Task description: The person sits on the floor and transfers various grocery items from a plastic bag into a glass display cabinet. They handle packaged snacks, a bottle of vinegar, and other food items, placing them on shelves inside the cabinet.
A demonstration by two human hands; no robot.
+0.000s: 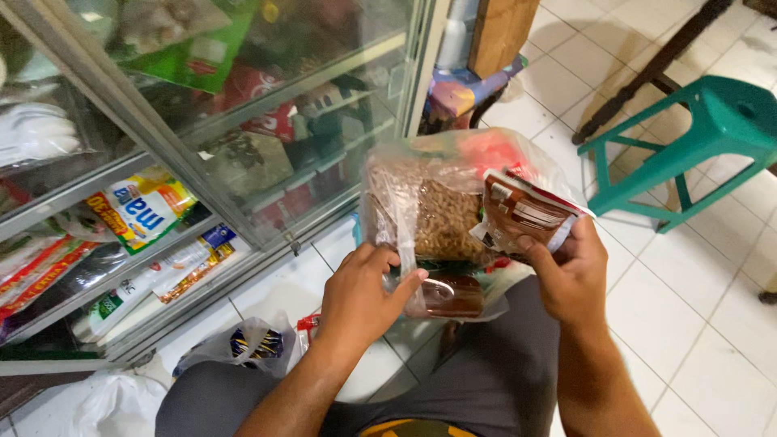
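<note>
Clear plastic bag (429, 210) of small brown pellets or nuts, one item, being held up at the centre of the view, above the person's lap and the white tiled floor (696, 307). Contents are filling the bag's upper and middle part; a red patch is showing through at its 1 o'clock corner, and a dark brown round-edged item (449, 295) is sitting at its 6 o'clock end, inside the film or just behind it, I cannot tell which.

Left hand (360, 295): fingers are curling closed around the bag's lower left edge, thumb pressing over the front film at about 7 o'clock of the bag.

Right hand (571, 271): fingers are closing on a small brown-and-white sachet (522, 214), pinching it against the bag's right side at 3 o'clock.

Handling, as judged: the load is looking loose and moderately weighty, the film thin, soft and slippery, so the contents are likely shifting when tilted. Best hold is probably under the base with a second grip on the gathered film, not on a single corner, which could stretch or tear.

Surroundings: glass-fronted display cabinet (202, 146) stocked with packaged goods is standing from 9 to 11 o'clock; a green plastic stool (712, 129) at 2 o'clock, well apart; a small knotted plastic bag (255, 344) is lying on the floor at 7 o'clock, near the left knee.
</note>
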